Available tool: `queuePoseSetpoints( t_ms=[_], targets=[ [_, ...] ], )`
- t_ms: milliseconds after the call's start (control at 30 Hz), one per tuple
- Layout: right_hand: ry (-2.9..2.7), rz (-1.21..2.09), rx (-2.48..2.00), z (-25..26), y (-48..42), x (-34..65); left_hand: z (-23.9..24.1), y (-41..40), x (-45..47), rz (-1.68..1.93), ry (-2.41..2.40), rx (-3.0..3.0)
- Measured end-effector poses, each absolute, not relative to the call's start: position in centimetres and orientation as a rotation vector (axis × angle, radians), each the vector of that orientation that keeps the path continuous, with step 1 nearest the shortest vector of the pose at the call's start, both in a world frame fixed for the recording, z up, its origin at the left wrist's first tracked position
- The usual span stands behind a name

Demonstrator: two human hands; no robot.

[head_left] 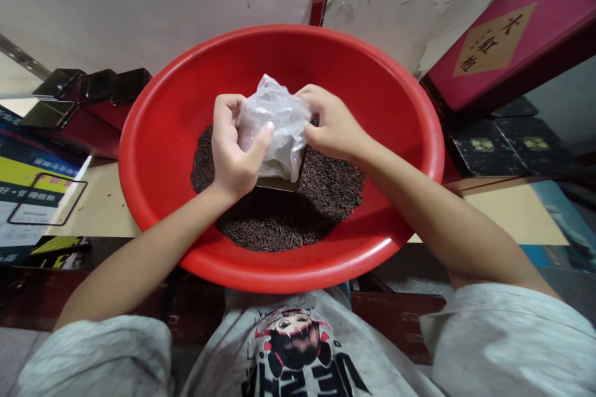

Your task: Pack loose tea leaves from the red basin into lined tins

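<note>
Gray shirt sits closest. Both hands, left hand and right hand, pinch tight on a crinkly plastic bag, standing tall, top up, over dark tea leaves in the red bowl.

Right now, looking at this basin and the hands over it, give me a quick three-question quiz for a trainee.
1. True or false: both hands grip the clear plastic bag.
2. What fills the bottom of the red basin? A) water B) dark loose tea leaves C) coins
3. Which hand has its thumb pressed on the bag's front?

Key:
1. True: left hand and right hand both hold it.
2. B, the tea leaves.
3. The left hand.
</note>
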State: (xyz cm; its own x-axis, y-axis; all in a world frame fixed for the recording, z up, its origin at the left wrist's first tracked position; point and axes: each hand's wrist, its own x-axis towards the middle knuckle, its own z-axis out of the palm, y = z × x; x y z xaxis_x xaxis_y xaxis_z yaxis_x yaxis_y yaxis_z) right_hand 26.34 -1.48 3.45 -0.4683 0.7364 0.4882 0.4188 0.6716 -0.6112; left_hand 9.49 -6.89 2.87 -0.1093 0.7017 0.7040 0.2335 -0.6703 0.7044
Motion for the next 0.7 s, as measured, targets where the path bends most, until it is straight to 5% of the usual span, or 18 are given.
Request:
queuePoseSetpoints(
  t_ms=[167, 367, 700],
  targets=[
    [-1.948, 0.707, -0.998, 4.6, -1.6, 27.9, 0.5, -6.1, 8.6, 1.506, 1.529, 2.213],
    [-1.547, 0.868, -1.103, 5.9, -2.4, 27.9, 0.2, -7.3, 10.6, 0.967, 1.507, 2.520],
    [-2.003, 0.682, -1.089, 5.3, -2.8, 27.9, 1.6, -7.9, 9.4, 0.941, 1.533, 2.620]
  ],
)
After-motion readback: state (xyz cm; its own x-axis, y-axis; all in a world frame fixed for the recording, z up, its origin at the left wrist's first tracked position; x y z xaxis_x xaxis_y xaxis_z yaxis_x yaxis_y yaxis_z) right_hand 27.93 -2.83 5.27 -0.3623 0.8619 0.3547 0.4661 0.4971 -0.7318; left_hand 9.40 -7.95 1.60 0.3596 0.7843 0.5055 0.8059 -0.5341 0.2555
